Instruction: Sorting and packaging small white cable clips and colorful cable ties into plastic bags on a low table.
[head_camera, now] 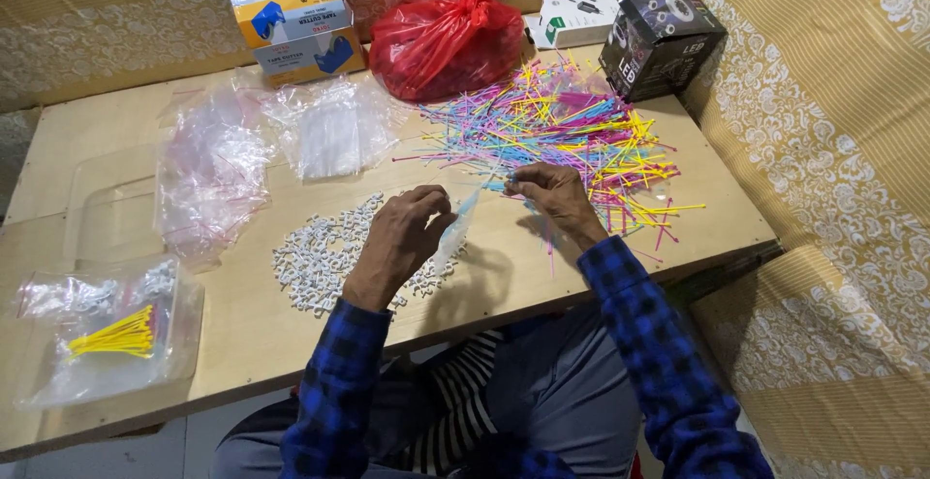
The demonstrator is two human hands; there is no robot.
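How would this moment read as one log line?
left hand: holds clear bag | right hand: pinches blue tie | coloured ties, white clips on table

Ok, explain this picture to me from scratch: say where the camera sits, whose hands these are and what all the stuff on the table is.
There is no machine here. The camera is worn on a person's head and looks down at their own two bare hands, in blue checked sleeves.

The left hand and the right hand together hold a small clear plastic bag over a wooden table.

On the table lie a heap of coloured cable ties, a patch of small white clips, loose clear bags, a tied red plastic bag, several cardboard boxes at the back, and a clear tray holding packed bags, one with yellow ties.
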